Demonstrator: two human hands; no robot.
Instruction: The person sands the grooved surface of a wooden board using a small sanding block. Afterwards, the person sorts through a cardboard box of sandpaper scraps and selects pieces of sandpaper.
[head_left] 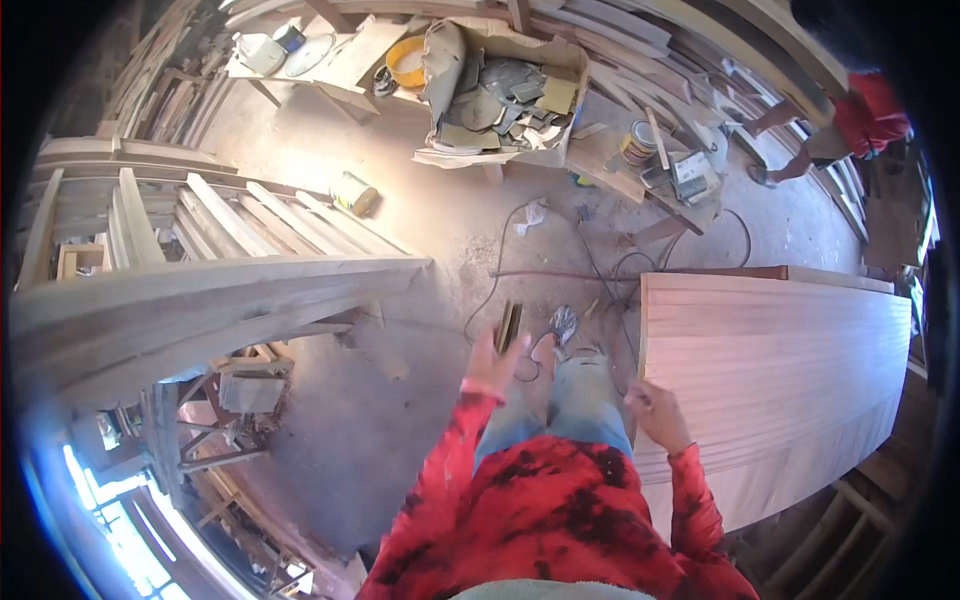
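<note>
My left hand (494, 366) is raised in front of my body, closed around a short, dark, narrow piece (510, 322) that points away from me; its exact kind is unclear. My right hand (660, 413) is at the left edge of a large pale wooden panel (770, 370). Its fingers are curled, and whether anything is between them is too small to make out. Below the hands, a cable (495, 285) runs in loops over the floor.
A cardboard box (572, 105) of scraps stands ahead beside a yellow container (407, 62). A can (354, 194) lies on the floor near slatted wooden frames (300, 268) at left. A low bench (610, 178) holds a tin. Another person (868, 118) is at upper right.
</note>
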